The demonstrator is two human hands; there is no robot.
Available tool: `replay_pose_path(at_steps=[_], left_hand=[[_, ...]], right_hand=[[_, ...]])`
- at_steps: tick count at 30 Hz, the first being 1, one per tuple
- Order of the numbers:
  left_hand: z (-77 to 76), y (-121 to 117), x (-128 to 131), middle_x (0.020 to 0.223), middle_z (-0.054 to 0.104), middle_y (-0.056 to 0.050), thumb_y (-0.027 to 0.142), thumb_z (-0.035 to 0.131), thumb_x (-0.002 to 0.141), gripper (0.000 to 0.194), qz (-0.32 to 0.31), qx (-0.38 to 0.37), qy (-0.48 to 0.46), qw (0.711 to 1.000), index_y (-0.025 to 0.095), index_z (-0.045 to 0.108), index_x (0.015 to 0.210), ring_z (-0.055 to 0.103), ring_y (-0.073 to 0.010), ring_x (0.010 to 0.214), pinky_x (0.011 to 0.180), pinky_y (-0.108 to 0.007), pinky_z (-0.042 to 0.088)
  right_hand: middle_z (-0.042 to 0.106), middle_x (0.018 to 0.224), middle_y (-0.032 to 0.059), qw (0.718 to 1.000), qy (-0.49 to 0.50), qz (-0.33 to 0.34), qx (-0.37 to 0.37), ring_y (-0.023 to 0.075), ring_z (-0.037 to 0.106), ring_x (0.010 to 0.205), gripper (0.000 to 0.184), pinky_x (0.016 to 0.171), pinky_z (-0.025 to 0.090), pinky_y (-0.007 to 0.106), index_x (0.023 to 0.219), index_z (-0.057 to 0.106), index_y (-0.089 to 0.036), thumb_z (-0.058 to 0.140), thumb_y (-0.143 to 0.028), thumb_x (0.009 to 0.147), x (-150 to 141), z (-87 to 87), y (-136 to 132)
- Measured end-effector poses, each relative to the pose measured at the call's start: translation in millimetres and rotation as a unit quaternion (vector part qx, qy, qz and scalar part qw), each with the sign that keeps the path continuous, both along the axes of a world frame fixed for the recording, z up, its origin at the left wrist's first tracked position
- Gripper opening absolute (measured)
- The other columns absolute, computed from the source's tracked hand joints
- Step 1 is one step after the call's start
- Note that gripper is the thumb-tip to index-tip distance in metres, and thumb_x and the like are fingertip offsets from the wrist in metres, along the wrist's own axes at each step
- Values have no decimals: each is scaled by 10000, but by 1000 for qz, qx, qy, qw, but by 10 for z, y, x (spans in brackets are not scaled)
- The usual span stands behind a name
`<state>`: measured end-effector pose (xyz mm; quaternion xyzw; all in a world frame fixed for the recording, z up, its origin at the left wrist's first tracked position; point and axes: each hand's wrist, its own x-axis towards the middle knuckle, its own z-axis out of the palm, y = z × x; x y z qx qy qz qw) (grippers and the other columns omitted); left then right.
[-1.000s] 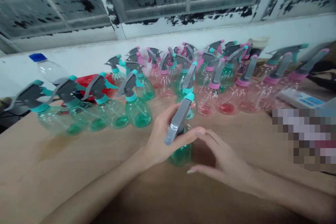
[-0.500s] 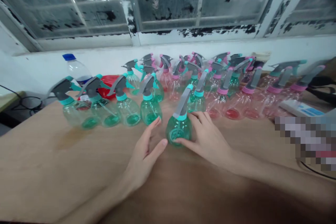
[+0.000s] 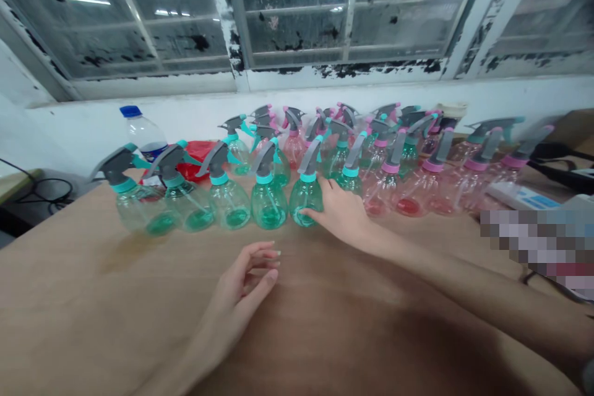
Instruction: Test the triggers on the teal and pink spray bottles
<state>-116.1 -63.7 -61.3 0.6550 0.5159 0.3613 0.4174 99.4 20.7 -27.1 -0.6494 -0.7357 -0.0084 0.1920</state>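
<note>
My right hand (image 3: 343, 210) is wrapped round the lower body of a green spray bottle (image 3: 307, 201), thumb on the near side and fingers at its right. That bottle stands upright in the front row, with a grey trigger head and a turquoise collar. On its left is another green spray bottle (image 3: 269, 204); behind my fingers a further green one (image 3: 351, 176) is partly hidden. My left hand (image 3: 253, 275) hovers over the bare wood nearer to me, fingers loosely curled and apart from the thumb, holding nothing.
Pink spray bottles (image 3: 413, 189) continue the row to the right, with more bottles behind. A clear bottle with a blue cap (image 3: 142, 130) and a red bag (image 3: 199, 151) stand at back left. A white box (image 3: 524, 195) lies at right on the wooden table (image 3: 93, 303).
My right hand has moved the green spray bottle away from me into the front row. My left hand has drawn back from beside it, towards me.
</note>
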Motion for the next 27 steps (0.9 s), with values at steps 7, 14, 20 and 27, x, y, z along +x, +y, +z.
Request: replay_pose_path(at_steps=[7,14,20,27], left_hand=[[29,149,145,1148,665,-67,383,566,900,301,-26,-10,4,1000,273,541,1179,661,-256,1039,851,-389,556],[116,385,434,1135,668,-65,381,580,900,255,-64,13,9,998,265,570,1126,656,-249,1014,838,-399,547],[308,449,796,1148,659,-64,370,555,921,238,-95,29,16,995,256,550,1130,647,-232,1039,830,-374,530],[368,501,1000,1104,671,-51,365,536,934,198,-101,42,44,993,253,568,1095,657,-227,1013,812,-363,522]], right_hand=[[663,1218,123,998,38,23,39,281,703,856,587,674,540,397,1391,458,-198,596,-464,887,185,113,-195],[753,957,59,986,117,0,116,252,699,791,324,722,520,384,1063,686,-207,533,-453,919,816,67,-277],[726,1058,146,991,120,-17,50,318,703,876,711,718,530,431,1414,432,-122,581,-546,863,846,-88,-86],[641,1207,237,992,120,-38,19,387,664,1004,730,769,524,470,1358,450,-45,634,-519,834,728,-120,83]])
